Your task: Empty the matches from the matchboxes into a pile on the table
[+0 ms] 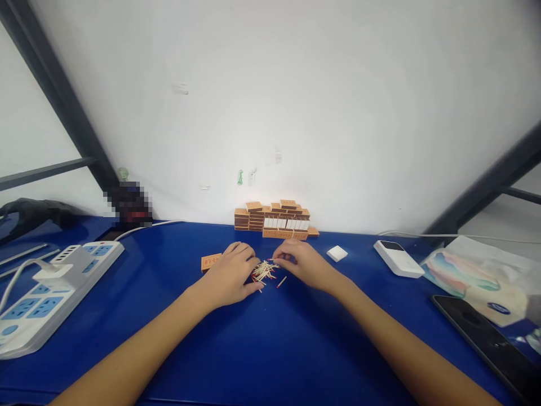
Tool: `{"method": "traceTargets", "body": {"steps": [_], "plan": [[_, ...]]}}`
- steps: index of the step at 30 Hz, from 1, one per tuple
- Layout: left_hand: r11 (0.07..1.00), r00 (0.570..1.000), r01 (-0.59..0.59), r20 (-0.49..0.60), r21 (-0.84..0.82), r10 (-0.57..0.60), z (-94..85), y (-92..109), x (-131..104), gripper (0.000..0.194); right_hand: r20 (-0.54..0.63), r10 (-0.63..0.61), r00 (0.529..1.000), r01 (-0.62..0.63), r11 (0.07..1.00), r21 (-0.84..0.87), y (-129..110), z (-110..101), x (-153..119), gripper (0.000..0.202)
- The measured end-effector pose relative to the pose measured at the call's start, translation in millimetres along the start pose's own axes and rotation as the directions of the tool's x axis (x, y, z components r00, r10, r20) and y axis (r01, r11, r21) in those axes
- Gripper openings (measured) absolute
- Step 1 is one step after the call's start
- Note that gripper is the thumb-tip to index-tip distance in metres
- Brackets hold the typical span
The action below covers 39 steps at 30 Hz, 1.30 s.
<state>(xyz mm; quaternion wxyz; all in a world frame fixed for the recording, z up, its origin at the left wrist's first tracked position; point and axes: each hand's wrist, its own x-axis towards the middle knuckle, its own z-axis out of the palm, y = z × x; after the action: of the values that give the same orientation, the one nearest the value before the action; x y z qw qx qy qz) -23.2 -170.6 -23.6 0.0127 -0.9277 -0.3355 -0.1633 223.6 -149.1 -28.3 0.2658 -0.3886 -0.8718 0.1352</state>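
Observation:
A loose pile of matches [265,270] with red heads lies on the blue desk between my hands. My left hand [230,274] rests on the desk at the pile's left side, palm down, its thumb apart from the curved fingers. Partly behind that hand is an orange matchbox [210,262]. From the right, my right hand [302,263] reaches to the pile's edge, thumb and forefinger pinched together at a red-headed match. One single match [281,282] lies apart, just below my right hand. To the right sits a small white tray-like box [337,253].
Stacked matchboxes [256,219] stand against the wall behind my hands. On the left lie a white power strip [105,254] and cables. At the right are a white device with a dark screen [397,259], a tissue pack [465,276] and a black phone [477,332].

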Motion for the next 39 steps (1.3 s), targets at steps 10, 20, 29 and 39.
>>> {"method": "traceTargets", "body": {"steps": [10, 20, 29, 39], "plan": [[0.997, 0.999, 0.033, 0.034, -0.069, -0.031, 11.2, -10, 1, 0.023, 0.004, -0.153, 0.988, 0.153, 0.987, -0.053, -15, 21, -10, 0.031], [0.980, 0.998, 0.034, 0.050, -0.198, -0.024, 7.4, -6, -1, 0.024, 0.026, -0.129, 0.991, 0.131, 0.987, -0.095, -2, 20, -17, 0.012], [0.989, 0.995, 0.058, 0.089, -0.136, -0.046, 10.7, -15, 0, 0.030, 0.011, -0.127, 0.992, 0.127, 0.988, -0.092, -6, 16, -21, 0.013], [0.997, 0.995, -0.016, 0.100, -0.071, 0.023, 4.7, -18, -5, 0.010, -0.020, -0.090, 0.996, 0.086, 0.985, -0.147, -7, 24, -17, 0.002]]}}
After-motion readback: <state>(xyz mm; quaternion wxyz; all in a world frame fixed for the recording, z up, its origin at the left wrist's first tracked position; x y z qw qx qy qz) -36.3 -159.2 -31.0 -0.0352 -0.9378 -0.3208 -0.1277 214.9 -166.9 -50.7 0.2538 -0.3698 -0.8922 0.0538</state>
